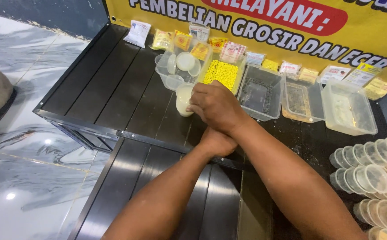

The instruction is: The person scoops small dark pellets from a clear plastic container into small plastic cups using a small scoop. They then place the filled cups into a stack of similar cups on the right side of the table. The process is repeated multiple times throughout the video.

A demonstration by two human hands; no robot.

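My right hand (215, 106) reaches across the dark slatted table (113, 89), its fingers closed on the right rim of a small clear plastic cup (183, 98) that holds something white. The cup stands upright on the table in front of the tubs. My left hand (218, 142) lies on the table just below my right wrist. Its fingers are tucked under that wrist and hidden, so whether it holds anything is unclear.
A row of clear tubs runs behind the cup: one with lids and cups (175, 66), one with yellow pieces (220, 73), then three more (260, 94) (301, 101) (349, 109). Small sachets (138, 32) lean on a yellow banner (371, 26). Stacked cups (375, 175) lie at right. Marble floor (20, 146) is at left.
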